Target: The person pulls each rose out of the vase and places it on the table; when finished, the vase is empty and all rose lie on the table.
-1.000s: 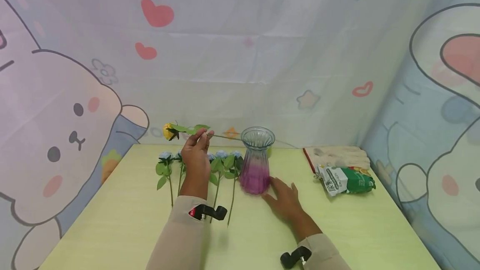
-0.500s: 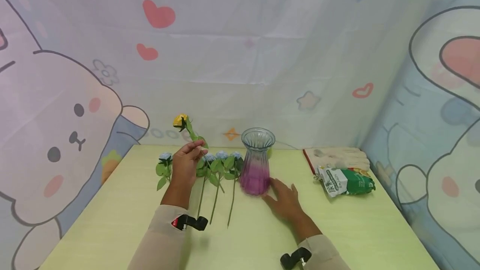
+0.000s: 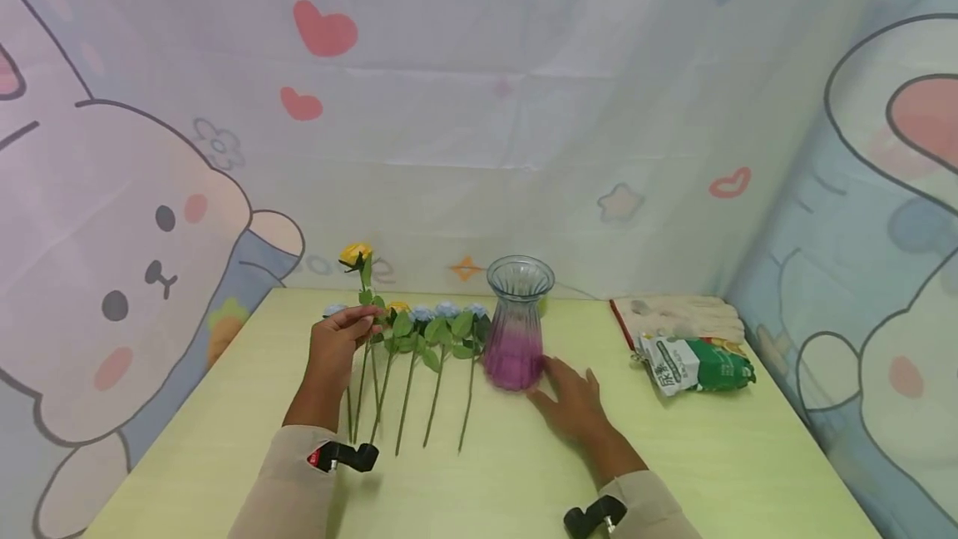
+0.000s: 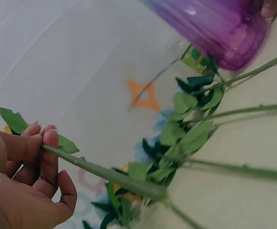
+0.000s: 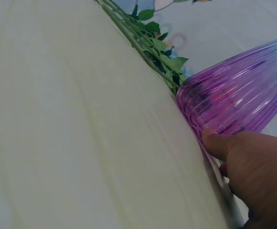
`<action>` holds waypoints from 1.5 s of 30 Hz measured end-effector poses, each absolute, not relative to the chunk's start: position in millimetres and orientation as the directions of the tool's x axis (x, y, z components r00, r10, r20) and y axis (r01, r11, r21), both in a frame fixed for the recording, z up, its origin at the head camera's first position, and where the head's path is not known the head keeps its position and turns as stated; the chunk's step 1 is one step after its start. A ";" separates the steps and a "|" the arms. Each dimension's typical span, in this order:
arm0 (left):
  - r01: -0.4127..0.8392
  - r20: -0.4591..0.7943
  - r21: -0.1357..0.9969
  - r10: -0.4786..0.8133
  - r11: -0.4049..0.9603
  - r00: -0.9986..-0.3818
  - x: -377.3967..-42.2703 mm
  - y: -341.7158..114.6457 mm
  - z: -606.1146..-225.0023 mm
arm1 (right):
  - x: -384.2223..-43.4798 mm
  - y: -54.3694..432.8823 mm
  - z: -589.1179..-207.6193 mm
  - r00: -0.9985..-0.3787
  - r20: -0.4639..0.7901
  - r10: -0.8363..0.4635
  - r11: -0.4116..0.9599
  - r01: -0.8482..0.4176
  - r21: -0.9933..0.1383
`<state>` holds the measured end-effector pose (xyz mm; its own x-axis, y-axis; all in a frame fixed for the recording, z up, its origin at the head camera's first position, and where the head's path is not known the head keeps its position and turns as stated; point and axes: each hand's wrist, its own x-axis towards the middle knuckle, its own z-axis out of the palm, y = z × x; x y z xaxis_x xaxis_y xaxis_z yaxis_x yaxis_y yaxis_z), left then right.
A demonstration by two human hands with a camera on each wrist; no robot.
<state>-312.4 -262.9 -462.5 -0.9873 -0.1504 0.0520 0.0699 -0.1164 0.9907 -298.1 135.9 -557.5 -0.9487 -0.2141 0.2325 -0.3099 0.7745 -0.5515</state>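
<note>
My left hand (image 3: 329, 356) pinches a yellow artificial rose (image 3: 356, 254) by its green stem (image 4: 100, 172), just below the leaves. The bloom points up and the stem slants down over the left end of a row of flowers. In that row lie several light-blue flowers (image 3: 446, 309) and another yellow flower (image 3: 399, 306), stems toward me. To their right a ribbed glass vase (image 3: 514, 348), clear above and purple below, stands upright. My right hand (image 3: 575, 406) rests on the table beside it, fingers extended, with the thumb (image 5: 217, 143) against its purple base.
A green and white packet (image 3: 696, 364) lies at the back right, partly over a pair of pale gloves (image 3: 684, 318). Behind the yellow table (image 3: 659, 456) hangs a printed cloth (image 3: 479, 115), with more cloth at both sides.
My left hand has moved left and down from the vase with the yellow rose, which has swung from nearly level to upright. The right hand stays at the vase base.
</note>
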 end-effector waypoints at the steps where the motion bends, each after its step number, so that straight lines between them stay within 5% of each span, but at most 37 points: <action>1: 0.064 0.048 0.993 -0.161 -0.100 -0.986 -311.4 -269.3 -464.1 | -297.4 135.8 -556.7 -0.948 0.235 -0.215 0.771 -0.313 -0.555; 11: -0.046 0.071 0.956 -0.382 0.289 -0.922 -301.8 -325.0 -475.9 | -294.3 135.2 -556.6 -0.948 0.239 -0.211 0.772 -0.311 -0.555; 20: -0.099 0.312 0.806 -0.562 0.583 -0.766 -299.5 -343.1 -503.8 | -296.4 137.1 -556.8 -0.951 0.230 -0.208 0.767 -0.305 -0.565; 32: -0.115 0.298 0.866 -0.686 0.487 -0.663 -305.9 -340.7 -540.7 | -294.0 135.9 -553.2 -0.951 0.224 -0.212 0.767 -0.304 -0.565; 45: -0.220 0.185 0.849 -0.660 0.481 -0.728 -304.3 -316.9 -533.0 | -295.3 135.7 -555.9 -0.951 0.230 -0.207 0.770 -0.304 -0.562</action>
<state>-304.3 -316.9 -533.0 -0.7281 -0.6599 0.1854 -0.2201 0.4812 0.8485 -295.3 135.7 -555.9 -0.9509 -0.2072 0.2300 -0.3036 0.7696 -0.5618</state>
